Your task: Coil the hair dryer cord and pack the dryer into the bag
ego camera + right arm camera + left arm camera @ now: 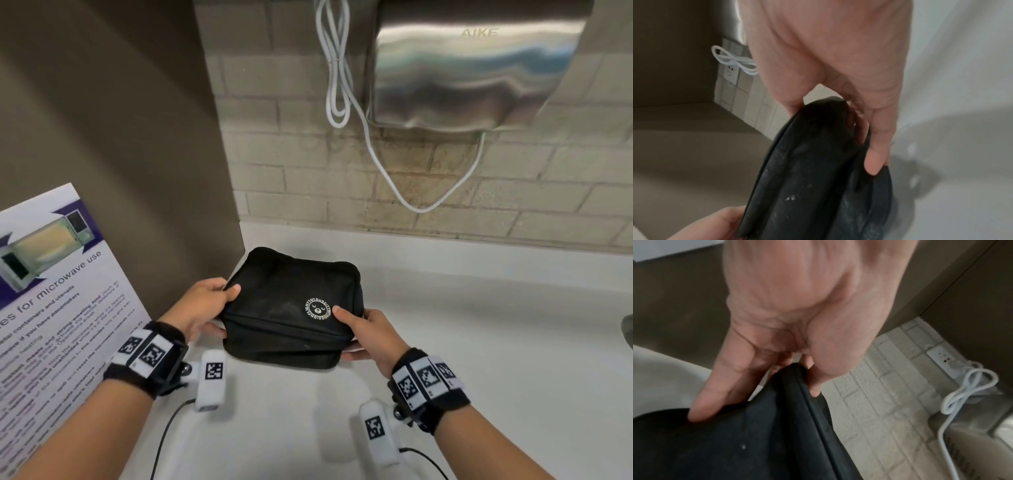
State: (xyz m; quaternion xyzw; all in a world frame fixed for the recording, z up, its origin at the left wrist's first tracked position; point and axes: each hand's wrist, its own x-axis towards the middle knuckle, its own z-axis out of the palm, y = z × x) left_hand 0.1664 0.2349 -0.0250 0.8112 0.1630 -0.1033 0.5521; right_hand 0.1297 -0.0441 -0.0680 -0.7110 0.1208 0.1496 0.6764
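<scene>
A black fabric bag point(291, 308) with a white round logo sits over the white counter point(479, 325), zipped closed as far as I can see. My left hand point(205, 305) grips its left edge, thumb on top and fingers underneath; the left wrist view shows the bag point(756, 443) pinched between thumb and fingers point(715, 394). My right hand point(366, 332) grips the bag's near right corner the same way, and the right wrist view has the bag point(807, 178) held with fingers point(877, 155) under it. No hair dryer or dryer cord is visible.
A steel hand dryer point(472, 68) hangs on the brick wall above, with a looped white cable point(337, 68) beside it. A brown partition point(120, 137) stands at the left with a microwave-use poster point(58, 291). A wall socket point(941, 355) is near the cable.
</scene>
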